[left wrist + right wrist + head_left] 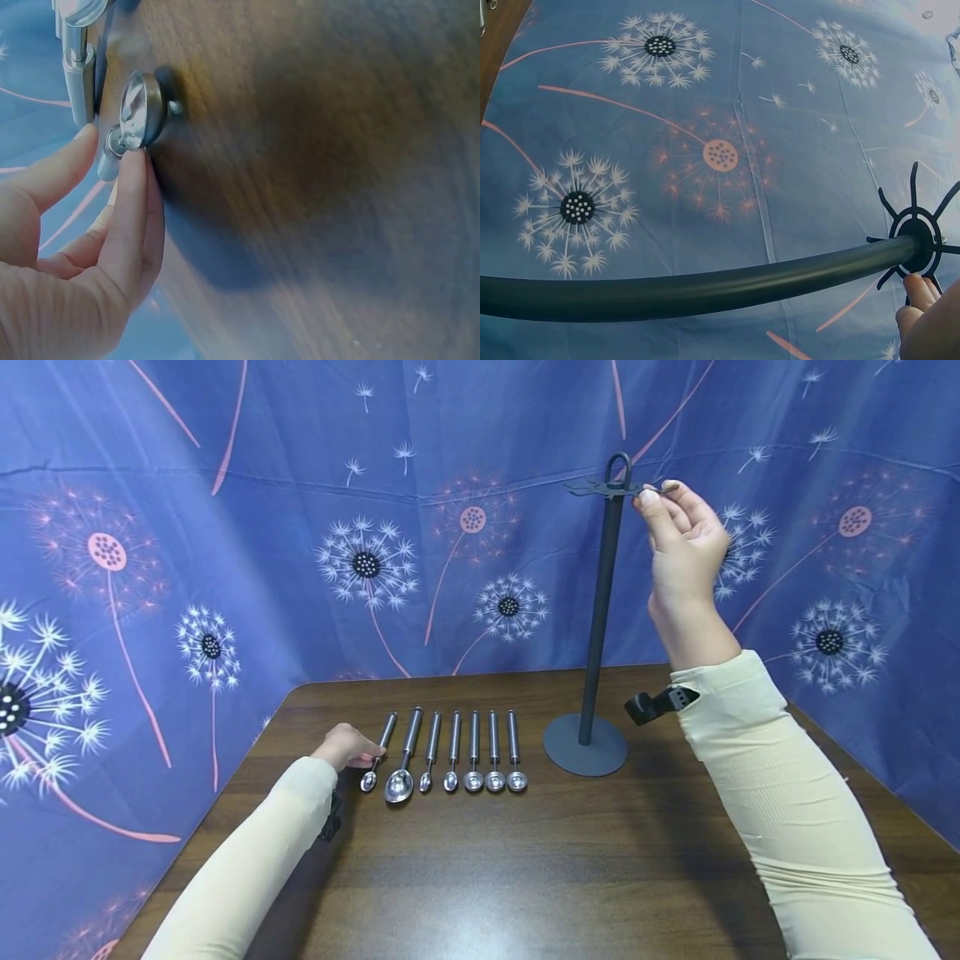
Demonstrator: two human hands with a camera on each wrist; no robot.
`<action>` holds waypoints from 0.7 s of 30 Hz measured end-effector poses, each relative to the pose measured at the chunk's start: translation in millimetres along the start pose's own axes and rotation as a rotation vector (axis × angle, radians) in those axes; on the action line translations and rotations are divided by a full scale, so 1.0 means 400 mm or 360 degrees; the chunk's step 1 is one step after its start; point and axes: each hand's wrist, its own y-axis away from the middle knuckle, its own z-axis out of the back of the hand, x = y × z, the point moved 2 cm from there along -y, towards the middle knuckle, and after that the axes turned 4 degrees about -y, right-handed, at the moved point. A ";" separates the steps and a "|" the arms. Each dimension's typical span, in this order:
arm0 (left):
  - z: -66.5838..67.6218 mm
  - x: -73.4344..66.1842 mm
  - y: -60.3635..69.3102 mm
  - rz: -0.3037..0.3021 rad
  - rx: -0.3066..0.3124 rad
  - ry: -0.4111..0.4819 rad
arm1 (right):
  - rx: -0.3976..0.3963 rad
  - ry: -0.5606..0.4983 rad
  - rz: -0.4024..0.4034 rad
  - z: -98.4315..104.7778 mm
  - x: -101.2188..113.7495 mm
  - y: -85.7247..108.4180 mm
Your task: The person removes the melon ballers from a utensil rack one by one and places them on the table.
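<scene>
My left hand (348,747) is at the left end of a row of steel scoops. Its fingertips touch the leftmost small scoop (368,781), which looks like a melon baller. In the left wrist view, straight fingers (133,202) reach up against that scoop's bowl (146,109), and the thumb stands apart on the other side. My right hand (686,539) pinches a hook of the black hook ring (600,488) atop a tall utensil stand (602,610). The right wrist view shows the ring's curved hooks (913,187) spreading round the pole, with fingertips at one.
A larger scoop (398,786) lies beside the leftmost one, then several smaller scoops (473,781) with handles pointing away. The stand's round base (562,753) rests on the brown wooden table (465,877). A blue dandelion-print cloth (285,527) hangs behind.
</scene>
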 end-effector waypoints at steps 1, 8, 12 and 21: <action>0.000 0.000 0.002 -0.0006 0.0003 0.0008 | 0.0001 -0.0003 0.0000 0.001 -0.001 -0.001; 0.000 0.006 -0.001 0.0012 -0.0002 0.0022 | 0.0014 -0.0012 -0.0014 0.003 -0.002 0.001; 0.002 0.009 -0.011 0.0032 -0.0001 -0.0007 | 0.0021 -0.0004 -0.0003 0.001 -0.002 0.002; 0.006 0.008 -0.012 0.0048 -0.0016 -0.0026 | 0.0026 0.0020 -0.0001 -0.001 -0.001 0.005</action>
